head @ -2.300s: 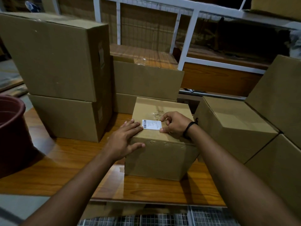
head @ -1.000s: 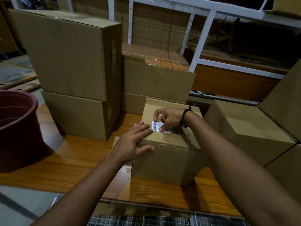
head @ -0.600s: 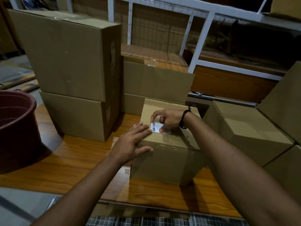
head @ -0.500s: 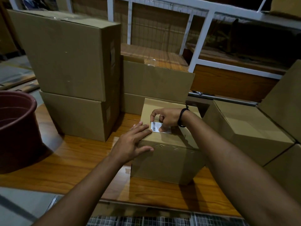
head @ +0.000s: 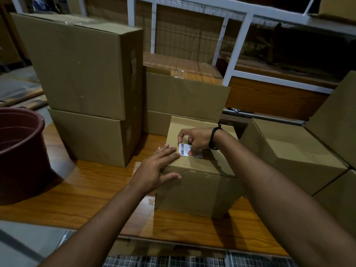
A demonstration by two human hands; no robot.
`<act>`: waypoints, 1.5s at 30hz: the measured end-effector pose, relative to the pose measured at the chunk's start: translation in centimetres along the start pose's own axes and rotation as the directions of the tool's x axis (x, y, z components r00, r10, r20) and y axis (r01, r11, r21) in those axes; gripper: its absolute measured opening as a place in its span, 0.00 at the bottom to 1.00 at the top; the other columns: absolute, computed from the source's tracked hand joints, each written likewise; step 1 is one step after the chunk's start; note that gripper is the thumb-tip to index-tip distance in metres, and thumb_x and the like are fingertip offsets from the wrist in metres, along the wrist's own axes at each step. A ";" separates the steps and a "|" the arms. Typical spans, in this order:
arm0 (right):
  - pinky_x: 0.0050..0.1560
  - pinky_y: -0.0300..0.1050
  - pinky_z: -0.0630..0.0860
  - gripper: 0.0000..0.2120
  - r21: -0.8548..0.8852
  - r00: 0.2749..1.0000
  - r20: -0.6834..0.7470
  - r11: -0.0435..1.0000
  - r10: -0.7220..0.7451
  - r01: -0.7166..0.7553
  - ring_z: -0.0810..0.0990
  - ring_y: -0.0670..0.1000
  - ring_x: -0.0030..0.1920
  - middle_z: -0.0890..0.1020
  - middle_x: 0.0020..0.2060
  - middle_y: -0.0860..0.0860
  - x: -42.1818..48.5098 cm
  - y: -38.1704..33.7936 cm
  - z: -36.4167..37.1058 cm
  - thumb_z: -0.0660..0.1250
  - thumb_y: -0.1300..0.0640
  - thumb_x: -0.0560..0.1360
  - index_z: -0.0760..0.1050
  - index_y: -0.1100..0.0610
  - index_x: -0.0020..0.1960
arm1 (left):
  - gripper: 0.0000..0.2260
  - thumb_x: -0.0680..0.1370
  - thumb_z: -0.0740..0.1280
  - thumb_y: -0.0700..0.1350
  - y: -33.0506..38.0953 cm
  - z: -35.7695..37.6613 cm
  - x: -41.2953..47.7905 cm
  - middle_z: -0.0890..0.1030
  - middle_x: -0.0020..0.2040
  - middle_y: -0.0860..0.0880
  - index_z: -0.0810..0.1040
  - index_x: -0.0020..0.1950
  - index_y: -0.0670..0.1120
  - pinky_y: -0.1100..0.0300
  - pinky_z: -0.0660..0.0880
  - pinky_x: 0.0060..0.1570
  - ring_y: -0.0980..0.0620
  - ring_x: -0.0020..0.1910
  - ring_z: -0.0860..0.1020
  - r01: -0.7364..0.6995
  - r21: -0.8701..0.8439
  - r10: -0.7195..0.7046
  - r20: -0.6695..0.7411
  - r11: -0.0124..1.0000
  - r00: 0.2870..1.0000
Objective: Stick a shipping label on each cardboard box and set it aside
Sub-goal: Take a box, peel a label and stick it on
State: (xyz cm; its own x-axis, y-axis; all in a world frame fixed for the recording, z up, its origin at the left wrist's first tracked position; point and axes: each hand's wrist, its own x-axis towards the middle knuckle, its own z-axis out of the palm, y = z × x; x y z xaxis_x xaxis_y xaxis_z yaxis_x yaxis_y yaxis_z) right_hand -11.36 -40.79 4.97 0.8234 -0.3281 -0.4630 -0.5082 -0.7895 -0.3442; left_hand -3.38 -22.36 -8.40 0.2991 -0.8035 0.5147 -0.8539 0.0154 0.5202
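Just beside the flat left hand (head: 154,170), the right hand (head: 196,138) pinches the label (head: 184,150) atop the box (head: 192,191).

Brown cardboard box (head: 196,187), white barcoded label (head: 185,149), maroon tub (head: 21,151), orange-brown wood-grain table (head: 77,199).

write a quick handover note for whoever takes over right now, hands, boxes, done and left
Left hand: flat, fingers straight, on the near left corner of the small box, fingertips at the edge of the label.
Right hand: fingers curled, pinching the label against the box top.
The box stands on the table, between the stacked boxes and the boxes on the right.
Done: label placed on top; whether it is fully stuck I cannot tell.
Left: smooth it down, set the box aside, label the rest.
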 end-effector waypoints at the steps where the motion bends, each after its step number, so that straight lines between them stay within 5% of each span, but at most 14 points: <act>1: 0.46 0.49 0.80 0.23 0.007 1.000 -0.002 1.000 0.004 -0.004 0.77 0.55 0.51 0.75 0.47 0.50 0.0 -0.1 0.0 0.72 0.63 0.72 0.68 0.43 0.58 | 0.33 0.72 0.64 0.67 0.0 0.0 0.0 0.67 0.75 0.51 0.71 0.72 0.51 0.48 0.58 0.75 0.54 0.77 0.57 0.002 0.005 -0.002 0.005 1.000 1.000; 11: 0.46 0.49 0.79 0.24 0.040 0.998 -0.052 0.999 -0.032 0.034 0.78 0.53 0.49 0.77 0.48 0.52 -0.6 0.1 0.3 0.73 0.63 0.71 0.67 0.48 0.61 | 0.34 0.72 0.65 0.66 0.1 -0.1 0.1 0.67 0.75 0.51 0.70 0.73 0.50 0.51 0.57 0.75 0.54 0.77 0.57 0.014 0.010 -0.014 0.015 1.000 1.000; 15: 0.43 0.47 0.75 0.26 0.248 0.959 -0.275 0.958 -0.073 0.144 0.75 0.51 0.44 0.75 0.43 0.51 -1.4 3.0 1.5 0.77 0.65 0.67 0.69 0.52 0.60 | 0.37 0.70 0.69 0.64 0.4 -0.3 0.1 0.66 0.75 0.52 0.68 0.74 0.48 0.55 0.59 0.73 0.56 0.77 0.57 0.031 0.010 -0.031 0.014 0.999 0.999; 19: 0.44 0.44 0.72 0.19 0.090 0.867 -0.498 0.995 0.000 0.051 0.76 0.48 0.46 0.78 0.46 0.47 -3.1 6.3 2.6 0.79 0.51 0.65 0.78 0.49 0.53 | 0.38 0.69 0.68 0.64 0.2 -0.3 0.3 0.66 0.75 0.52 0.68 0.74 0.47 0.57 0.58 0.73 0.56 0.76 0.57 0.037 0.011 -0.037 0.007 0.999 0.999; 25: 0.37 0.43 0.68 0.21 0.163 0.905 -0.423 0.986 0.046 0.026 0.74 0.47 0.39 0.76 0.40 0.47 -3.6 6.4 3.4 0.78 0.47 0.66 0.75 0.49 0.55 | 0.37 0.70 0.66 0.66 -0.1 0.2 0.3 0.69 0.73 0.50 0.70 0.73 0.46 0.55 0.61 0.72 0.53 0.76 0.60 -0.006 0.027 0.007 -0.027 1.000 1.000; 36: 0.40 0.43 0.70 0.19 0.124 0.964 -0.238 0.988 0.120 -0.093 0.74 0.49 0.47 0.75 0.43 0.46 -2.9 3.9 1.7 0.79 0.53 0.66 0.72 0.50 0.52 | 0.37 0.70 0.65 0.67 0.1 -0.1 0.0 0.69 0.74 0.50 0.69 0.73 0.46 0.52 0.63 0.72 0.53 0.76 0.60 0.001 0.048 0.000 -0.014 0.999 1.000; 40: 0.51 0.47 0.75 0.21 0.076 0.967 -0.200 0.987 0.156 -0.143 0.75 0.50 0.50 0.77 0.49 0.49 -3.2 3.0 1.3 0.78 0.54 0.68 0.73 0.53 0.56 | 0.37 0.70 0.66 0.66 0.2 -0.1 0.1 0.70 0.73 0.49 0.71 0.72 0.45 0.53 0.62 0.72 0.53 0.76 0.60 0.002 0.045 -0.001 -0.022 0.999 1.000; 45: 0.44 0.42 0.74 0.20 0.088 0.969 -0.188 0.986 0.158 -0.144 0.73 0.46 0.42 0.77 0.45 0.48 -3.4 2.8 1.2 0.77 0.56 0.68 0.74 0.56 0.57 | 0.37 0.70 0.65 0.67 0.3 -0.1 -0.1 0.70 0.73 0.49 0.71 0.72 0.45 0.55 0.61 0.71 0.53 0.76 0.60 -0.007 0.043 0.008 -0.024 0.999 1.000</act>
State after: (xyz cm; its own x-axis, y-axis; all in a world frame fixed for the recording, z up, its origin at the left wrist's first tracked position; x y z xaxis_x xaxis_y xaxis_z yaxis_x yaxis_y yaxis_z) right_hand -15.90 -41.28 4.63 0.7655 -0.5401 -0.3498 -0.6412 -0.6857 -0.3444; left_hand -3.64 -22.25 -8.18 0.3019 -0.7891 0.5349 -0.8737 -0.0045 0.4865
